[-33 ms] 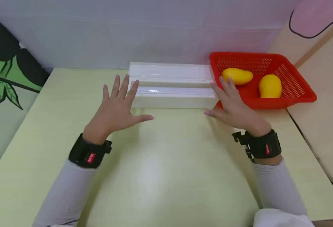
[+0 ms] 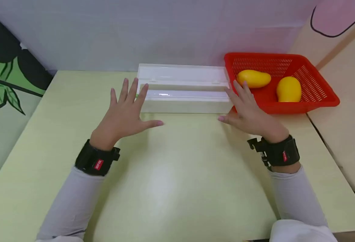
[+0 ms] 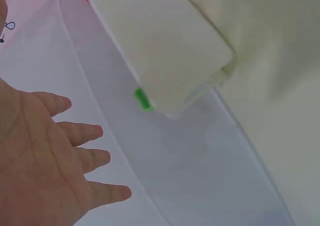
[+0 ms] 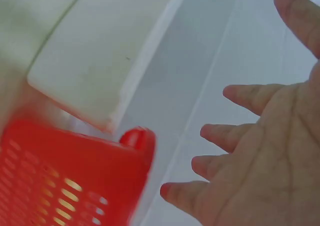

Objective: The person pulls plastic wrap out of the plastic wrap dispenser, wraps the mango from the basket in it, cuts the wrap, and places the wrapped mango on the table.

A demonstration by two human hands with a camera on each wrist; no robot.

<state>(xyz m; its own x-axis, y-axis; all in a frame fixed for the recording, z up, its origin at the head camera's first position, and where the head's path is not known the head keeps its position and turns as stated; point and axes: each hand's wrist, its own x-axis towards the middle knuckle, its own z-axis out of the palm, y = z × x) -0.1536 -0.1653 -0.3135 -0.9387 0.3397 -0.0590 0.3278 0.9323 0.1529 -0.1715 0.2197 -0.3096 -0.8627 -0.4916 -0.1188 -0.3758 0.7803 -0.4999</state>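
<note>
My left hand (image 2: 121,112) hovers by the left end of a long white box (image 2: 184,107), fingers spread and holding nothing. The box has its lid raised at the back and a glossy strip along the middle. A small green tab (image 3: 143,99) shows at its left end in the left wrist view. At the other end, my right hand (image 2: 247,112) is likewise spread, its fingertips overlapping the box corner and the red basket (image 2: 274,108) in the head view. Its palm (image 4: 260,171) is bare in the right wrist view. Two yellow mangoes (image 2: 254,79) lie inside the basket.
The pale table (image 2: 171,174) stretches in front of the box, with a pale wall (image 2: 119,40) behind. On the right, a dark cable (image 2: 331,36) hangs above a light panel (image 2: 350,101). A leaf-patterned surface (image 2: 1,87) is at the left.
The head view has tipped slightly, so the box and basket appear a little higher. Both hands keep the same spread pose.
</note>
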